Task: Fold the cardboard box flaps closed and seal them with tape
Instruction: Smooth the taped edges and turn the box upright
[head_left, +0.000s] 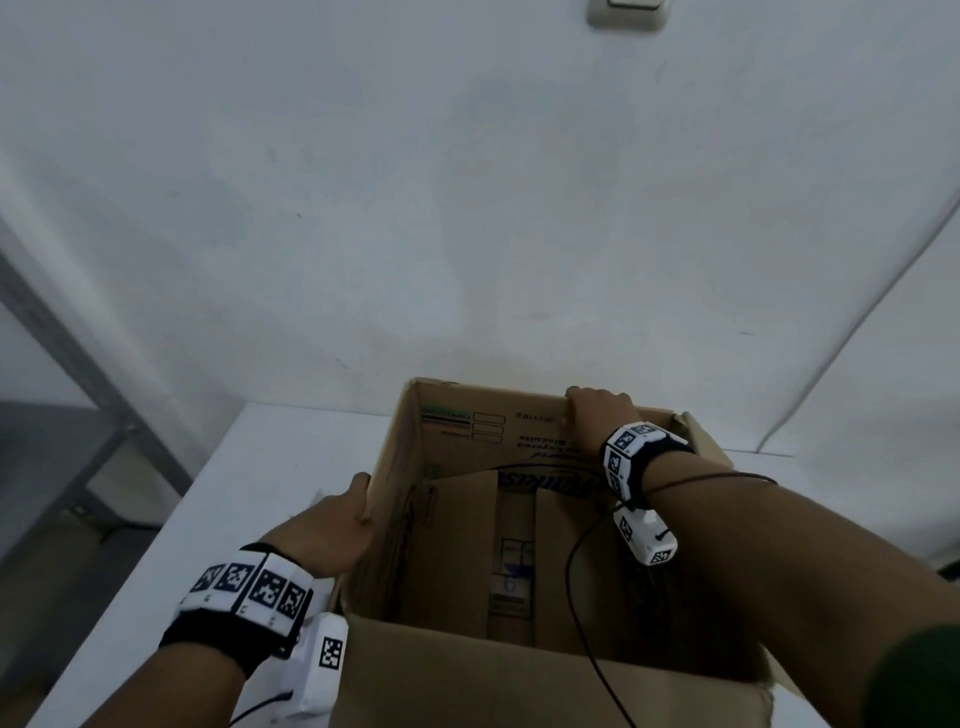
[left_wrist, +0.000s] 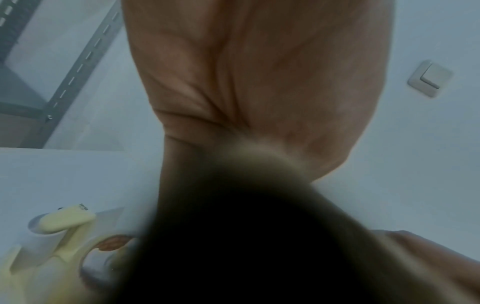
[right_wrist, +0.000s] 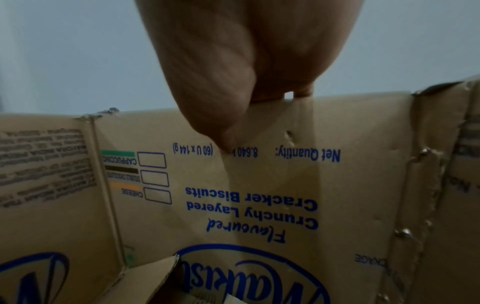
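The cardboard box (head_left: 519, 561) is open; its far flap (right_wrist: 259, 185) is gripped by the right hand (head_left: 597, 410), its left wall gripped by the left hand (head_left: 332, 530).

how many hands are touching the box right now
2. The left hand grips the left wall's top edge of the brown cardboard box; the right hand grips the far wall's top edge, thumb inside over the blue print.
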